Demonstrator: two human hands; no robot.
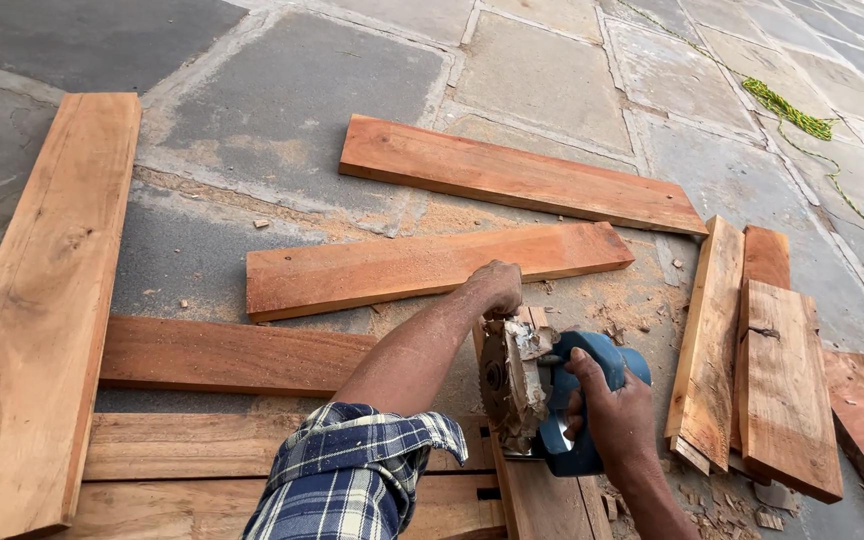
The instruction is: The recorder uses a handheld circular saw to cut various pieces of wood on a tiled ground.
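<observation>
I am mid-cut with the saw [552, 400] — my right hand [612, 415] is wrapped tight round its blue handle, and the sawdust-caked blade guard sits just left of that hand, over a narrow board [537, 500] that runs away from me. My left hand [497, 288] is ahead of the saw, fingers curled down and pressing near the far end of that board, right where it meets a plank [432, 265] lying crosswise beyond my knuckles. Whether it grips the board's end or only bears down on it, I cannot tell.

I judge this to be the cutting step itself, with the blade part-way along the board. The next move calls for a straight, steady push forward with the right hand, and for the left to hold the board flat while staying well clear of the blade's line — it is close to it now.

Right of my right hand lies a stack of offcuts [777, 390]; sawdust [642, 300] covers the stone floor [552, 70] between.
</observation>
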